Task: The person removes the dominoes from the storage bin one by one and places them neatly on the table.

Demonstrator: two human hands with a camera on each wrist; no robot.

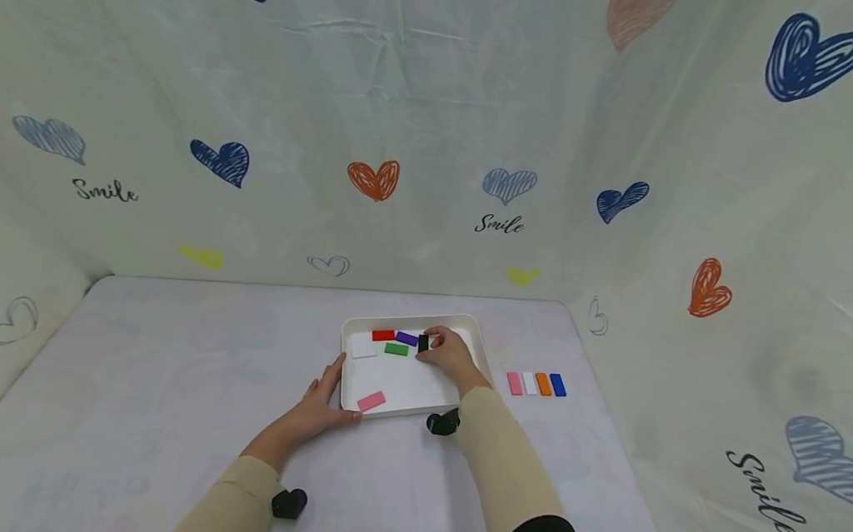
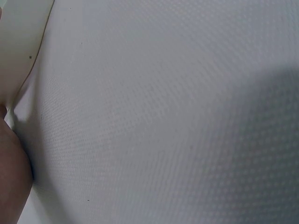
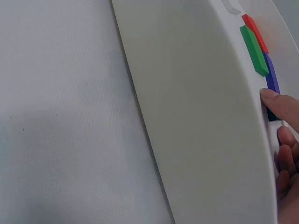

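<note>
In the head view my right hand reaches over the white tray and pinches a small black block near the back right. A purple block lies just left of it, with a red block farther left and a green block in front. The right wrist view shows a fingertip on the black block, which is partly hidden. My left hand rests against the tray's front left corner, fingers along the left side and thumb at the front edge.
Inside the tray lie a white block at the left and a pink block near the front. Right of the tray, a pink block, a white block, an orange block and a blue block stand in a row on the table.
</note>
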